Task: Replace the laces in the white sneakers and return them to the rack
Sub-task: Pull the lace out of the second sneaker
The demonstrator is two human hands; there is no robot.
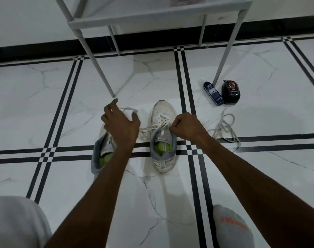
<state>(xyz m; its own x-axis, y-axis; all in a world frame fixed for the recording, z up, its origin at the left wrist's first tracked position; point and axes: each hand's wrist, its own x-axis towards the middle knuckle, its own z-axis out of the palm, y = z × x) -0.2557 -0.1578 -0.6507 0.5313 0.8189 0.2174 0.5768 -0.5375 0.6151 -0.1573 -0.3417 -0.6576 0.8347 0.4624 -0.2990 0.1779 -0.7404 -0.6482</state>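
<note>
Pinched in our right grip [181, 127], beside the top eyelets of the right sneaker [163, 135], is one end of the white lace [162, 120], the fingers curled tight round it. Our left grip [121, 122] hovers above the left sneaker [103, 151], fingers curled and spread, and a blurred loop of lace [128, 109] runs between its thumb and fingertips, so it seems to hold the other end; the blur keeps us from being sure of the exact pinch.

Both white sneakers stand on the floor [63, 176], toes pointing toward the rack [134, 17], heels toward us. The right one is laced in crosses over its lower eyelets, with slack strands trailing off to its left side. Each shoe shows a green insole; a small label sits on the right tongue, but we cannot read its writing.

A loose tangle of lace [224, 129] lies on the floor to the right, well apart from the shoes. Near the rack's front right leg stand a blue bottle [213, 93] with a white printed panel and a black container [231, 92] with a red ring on top; their text is too small to read. Our grey sock [231, 228] carries orange lettering, blurred.
</note>
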